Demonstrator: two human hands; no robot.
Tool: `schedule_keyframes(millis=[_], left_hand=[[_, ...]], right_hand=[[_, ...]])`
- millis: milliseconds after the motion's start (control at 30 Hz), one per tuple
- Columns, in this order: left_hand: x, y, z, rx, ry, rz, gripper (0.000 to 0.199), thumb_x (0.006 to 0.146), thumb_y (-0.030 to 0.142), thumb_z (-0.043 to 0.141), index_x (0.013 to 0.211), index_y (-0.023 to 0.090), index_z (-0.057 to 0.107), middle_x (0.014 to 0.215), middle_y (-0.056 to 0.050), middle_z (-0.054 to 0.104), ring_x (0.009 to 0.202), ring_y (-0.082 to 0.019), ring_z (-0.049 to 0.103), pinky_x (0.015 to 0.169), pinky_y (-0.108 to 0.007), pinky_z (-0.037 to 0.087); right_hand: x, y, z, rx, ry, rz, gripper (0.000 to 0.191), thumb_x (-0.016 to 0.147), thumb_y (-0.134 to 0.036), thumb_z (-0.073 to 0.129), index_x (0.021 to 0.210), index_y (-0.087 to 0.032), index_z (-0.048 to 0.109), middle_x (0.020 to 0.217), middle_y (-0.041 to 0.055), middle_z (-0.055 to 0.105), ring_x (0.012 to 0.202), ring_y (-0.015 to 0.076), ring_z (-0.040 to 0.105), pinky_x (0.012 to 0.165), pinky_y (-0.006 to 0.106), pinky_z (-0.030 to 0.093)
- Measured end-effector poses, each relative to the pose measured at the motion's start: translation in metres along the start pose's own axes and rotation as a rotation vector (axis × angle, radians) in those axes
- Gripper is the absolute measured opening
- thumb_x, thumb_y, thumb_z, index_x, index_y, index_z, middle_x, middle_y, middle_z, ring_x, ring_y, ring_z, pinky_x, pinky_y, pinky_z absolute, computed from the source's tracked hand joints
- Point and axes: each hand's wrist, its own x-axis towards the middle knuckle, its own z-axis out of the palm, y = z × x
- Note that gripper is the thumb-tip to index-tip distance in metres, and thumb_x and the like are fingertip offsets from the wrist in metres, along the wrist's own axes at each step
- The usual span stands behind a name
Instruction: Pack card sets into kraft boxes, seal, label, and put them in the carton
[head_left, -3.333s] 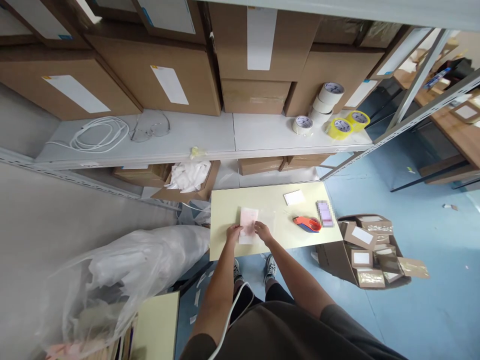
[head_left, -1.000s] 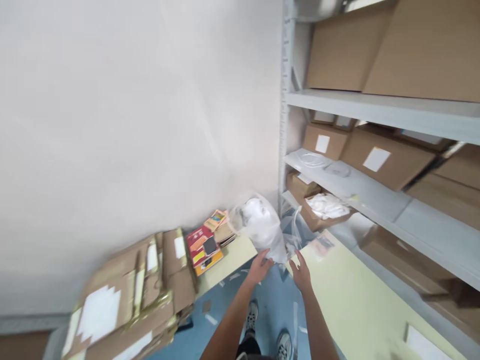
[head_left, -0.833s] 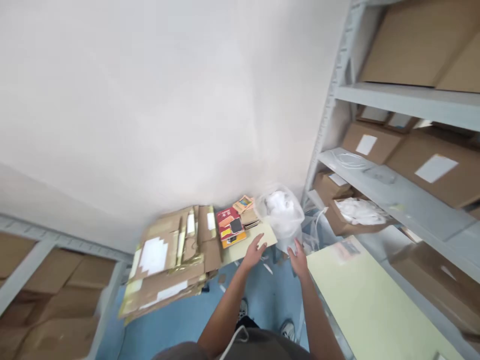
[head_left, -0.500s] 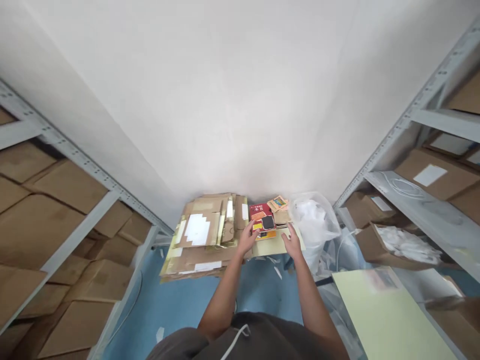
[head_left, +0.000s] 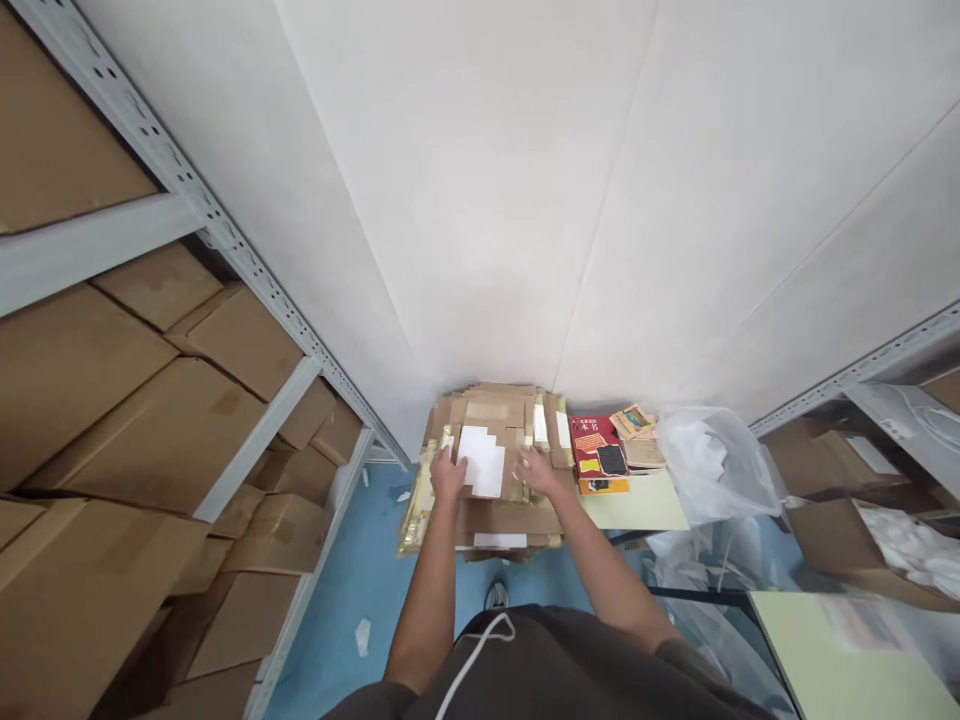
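A stack of flattened cardboard (head_left: 491, 515) lies in front of me, with strips of yellowish tape along its edges. White paper labels (head_left: 481, 462) are stuck to the uppermost piece. My left hand (head_left: 448, 472) rests at the left side of that piece, thumb apart and pointing at the labels. At its right side is my right hand (head_left: 535, 470), fingers spread over or touching the cardboard. Neither hand visibly lifts anything. Right of the stack, a red book (head_left: 592, 440) with a black patch lies partly over an orange book (head_left: 604, 486).
Small books (head_left: 634, 422) lie on a pale yellow board (head_left: 637, 505). A clear plastic bag (head_left: 720, 465) with white stuff stands beside it. Racks of cardboard boxes (head_left: 142, 560) line the left; an open carton (head_left: 862, 550) sits right. A wall (head_left: 510, 200) rises behind.
My view has turned left. Both hands have left the books and moved left onto the cardboard stack. The red book stays on the board.
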Motion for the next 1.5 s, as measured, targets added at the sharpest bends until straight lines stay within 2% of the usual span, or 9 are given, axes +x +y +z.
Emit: schedule_keyframes(millis=[267, 400, 533, 667, 867, 1067, 1200, 1367, 1500], left_hand=[[0.026, -0.051, -0.032, 0.020, -0.114, -0.236, 0.050, 0.078, 0.034, 0.080, 0.123, 0.018, 0.067, 0.122, -0.015, 0.077, 0.114, -0.033, 0.073, 0.095, -0.039, 0.055], [0.036, -0.057, -0.040, -0.045, -0.045, -0.201, 0.048, 0.073, 0.026, 0.080, 0.119, 0.022, 0.066, 0.122, -0.014, 0.077, 0.113, -0.032, 0.073, 0.095, -0.040, 0.055], [0.041, -0.050, -0.034, -0.275, -0.014, -0.110, 0.042, 0.065, 0.024, 0.081, 0.105, 0.023, 0.068, 0.105, -0.012, 0.079, 0.105, -0.034, 0.074, 0.094, -0.044, 0.054], [0.039, -0.032, -0.023, -0.320, -0.013, -0.073, 0.039, 0.070, 0.024, 0.075, 0.108, 0.022, 0.067, 0.110, -0.012, 0.078, 0.107, -0.032, 0.072, 0.099, -0.045, 0.053], [0.028, -0.017, -0.018, -0.372, 0.054, 0.046, 0.035, 0.079, 0.022, 0.066, 0.115, 0.021, 0.068, 0.126, -0.012, 0.073, 0.124, -0.029, 0.066, 0.110, -0.042, 0.050], [0.021, -0.018, -0.030, -0.433, 0.135, -0.005, 0.063, 0.084, 0.020, 0.064, 0.146, 0.023, 0.058, 0.129, -0.011, 0.075, 0.123, -0.027, 0.069, 0.110, -0.041, 0.050], [0.025, -0.012, -0.044, -0.430, 0.214, -0.012, 0.049, 0.088, 0.029, 0.062, 0.135, 0.022, 0.068, 0.128, -0.010, 0.076, 0.125, -0.030, 0.068, 0.111, -0.044, 0.049], [0.029, -0.001, -0.050, -0.712, 0.039, 0.105, 0.052, 0.081, 0.041, 0.071, 0.128, 0.019, 0.071, 0.125, -0.010, 0.077, 0.117, -0.028, 0.071, 0.104, -0.042, 0.055], [0.018, 0.007, -0.051, -0.854, -0.176, 0.105, 0.073, 0.069, 0.057, 0.083, 0.128, 0.015, 0.070, 0.119, -0.013, 0.079, 0.105, -0.029, 0.075, 0.093, -0.044, 0.060]], right_hand=[[0.021, -0.021, 0.031, -0.169, -0.136, -0.029, 0.066, 0.092, -0.026, 0.060, 0.157, -0.018, 0.051, 0.167, 0.0125, 0.042, 0.162, 0.0318, 0.024, 0.131, 0.051, 0.023], [0.022, -0.019, 0.027, -0.050, -0.026, -0.002, 0.067, 0.089, -0.027, 0.059, 0.156, -0.019, 0.052, 0.165, 0.0113, 0.046, 0.158, 0.0293, 0.033, 0.130, 0.050, 0.025], [0.021, -0.007, 0.019, 0.127, 0.196, 0.081, 0.068, 0.086, -0.034, 0.062, 0.152, -0.022, 0.056, 0.157, 0.0117, 0.056, 0.147, 0.0298, 0.051, 0.126, 0.051, 0.035], [0.026, 0.009, 0.013, 0.266, 0.286, 0.178, 0.076, 0.080, -0.040, 0.067, 0.153, -0.021, 0.054, 0.153, 0.0131, 0.060, 0.142, 0.0311, 0.056, 0.121, 0.052, 0.041], [0.032, 0.015, 0.012, 0.345, 0.156, 0.232, 0.090, 0.076, -0.047, 0.071, 0.159, -0.023, 0.045, 0.159, 0.0145, 0.054, 0.143, 0.0326, 0.055, 0.120, 0.053, 0.042], [0.027, 0.001, 0.009, 0.305, 0.050, 0.255, 0.097, 0.069, -0.055, 0.084, 0.153, -0.016, 0.054, 0.159, 0.0198, 0.051, 0.148, 0.0357, 0.050, 0.125, 0.052, 0.035], [0.021, -0.007, 0.005, 0.301, 0.020, 0.343, 0.096, 0.076, -0.069, 0.077, 0.154, -0.018, 0.054, 0.163, 0.0200, 0.046, 0.151, 0.0374, 0.045, 0.124, 0.057, 0.034], [0.018, -0.014, 0.004, 0.452, 0.132, 0.236, 0.081, 0.087, -0.064, 0.065, 0.157, -0.023, 0.051, 0.161, 0.0163, 0.050, 0.147, 0.0313, 0.052, 0.116, 0.051, 0.045], [0.019, -0.017, 0.004, 0.518, 0.219, 0.195, 0.074, 0.079, -0.052, 0.073, 0.147, -0.026, 0.061, 0.145, 0.0148, 0.066, 0.132, 0.0320, 0.064, 0.104, 0.050, 0.054]])
